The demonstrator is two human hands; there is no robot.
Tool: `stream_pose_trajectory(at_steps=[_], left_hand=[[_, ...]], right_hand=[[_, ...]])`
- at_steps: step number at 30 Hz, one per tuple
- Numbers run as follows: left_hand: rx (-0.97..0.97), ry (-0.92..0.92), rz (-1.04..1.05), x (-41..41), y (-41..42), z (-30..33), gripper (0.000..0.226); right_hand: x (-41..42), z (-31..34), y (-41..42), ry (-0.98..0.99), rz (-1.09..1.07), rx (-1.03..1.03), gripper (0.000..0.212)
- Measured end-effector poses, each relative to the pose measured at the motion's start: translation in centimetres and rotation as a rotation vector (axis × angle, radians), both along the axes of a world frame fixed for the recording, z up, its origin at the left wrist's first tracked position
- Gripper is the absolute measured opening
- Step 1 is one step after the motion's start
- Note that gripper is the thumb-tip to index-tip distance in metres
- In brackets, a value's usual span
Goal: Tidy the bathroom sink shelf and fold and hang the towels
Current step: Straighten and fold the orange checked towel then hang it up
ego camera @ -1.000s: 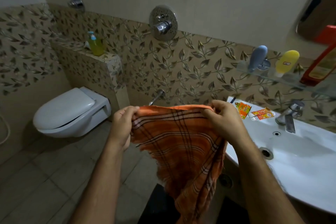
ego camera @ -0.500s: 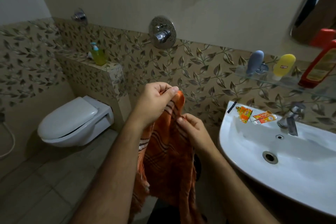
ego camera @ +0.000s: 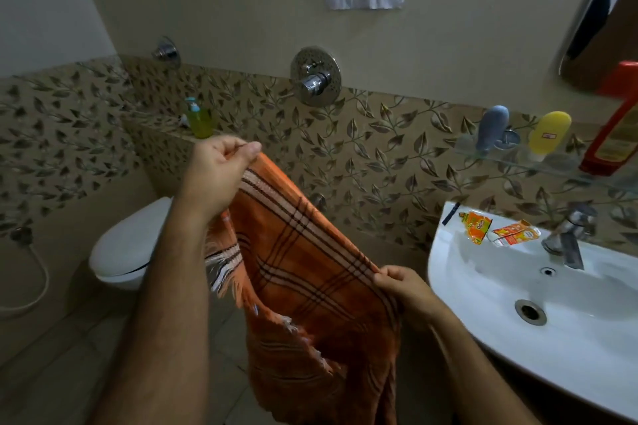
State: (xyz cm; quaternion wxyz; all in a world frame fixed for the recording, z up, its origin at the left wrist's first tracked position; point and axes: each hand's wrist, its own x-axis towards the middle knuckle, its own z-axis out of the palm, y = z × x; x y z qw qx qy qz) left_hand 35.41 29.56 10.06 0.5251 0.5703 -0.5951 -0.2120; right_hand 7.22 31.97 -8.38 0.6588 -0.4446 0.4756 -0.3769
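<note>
The right hand (ego camera: 402,293) sits low and nearest, fingers curled and pinching the lower end of the towel's (ego camera: 310,269) folded top edge. From there the edge climbs up and to the left to the left hand (ego camera: 217,176), held higher and farther out, thumb and fingers pinched on the other end. So the towel's long axis runs on a slant between the two hands, taut along the top, the rest hanging loose with its fringe below. Levelling or bringing the ends together looks like the next call. Beyond, the sink (ego camera: 483,321) lies right, the shelf (ego camera: 518,157) above it.
</note>
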Motion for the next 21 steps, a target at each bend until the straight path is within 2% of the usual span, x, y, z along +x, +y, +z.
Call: stream_pose_trajectory(at_steps=[2, 4, 6, 10, 12, 14, 15, 16, 18, 19, 21], left_hand=[[0.033, -0.047, 0.055, 1.6, -0.6, -0.7, 0.022], [0.099, -0.071, 0.115, 2.8, -1.2, -2.3, 0.024], [0.141, -0.128, 0.187, 3.1, -1.5, -4.2, 0.030], [0.161, -0.209, 0.298, 0.1, -0.3, -7.1, 0.034], [0.171, -0.147, 0.233, -2.1, 0.6, -8.0, 0.028], [0.195, 0.045, 0.110, -4.0, 1.4, -8.4, 0.015], [0.191, 0.131, 0.035, -4.6, 1.7, -8.5, 0.017], [0.183, 0.176, -0.054, -5.0, 2.0, -8.5, 0.030], [0.177, 0.143, -0.249, -5.3, 2.2, -8.6, 0.055], [0.179, 0.110, -0.329, -5.4, 2.1, -8.7, 0.061], [0.196, 0.081, -0.441, -5.7, 1.7, -8.9, 0.059]], right_hand=[[-0.9, 0.9, -0.2, -0.144, -0.034, 0.021, 0.038], [-1.3, 3.1, -0.8, -0.189, -0.157, -0.006, 0.029], [-1.1, 5.9, -1.5, -0.101, -0.312, -0.111, 0.006], [1.3, 10.4, -2.0, 0.145, -0.412, -0.387, 0.008], [2.9, 11.5, -2.0, 0.246, -0.394, -0.465, 0.008], [4.2, 12.0, -1.9, 0.316, -0.362, -0.485, 0.008], [4.7, 12.1, -1.8, 0.336, -0.336, -0.491, 0.009], [5.0, 12.0, -1.7, 0.358, -0.303, -0.500, 0.009], [5.3, 11.7, -1.4, 0.392, -0.223, -0.514, 0.009], [5.3, 11.6, -1.2, 0.393, -0.183, -0.512, 0.009], [5.3, 11.4, -0.8, 0.393, -0.120, -0.494, 0.008]])
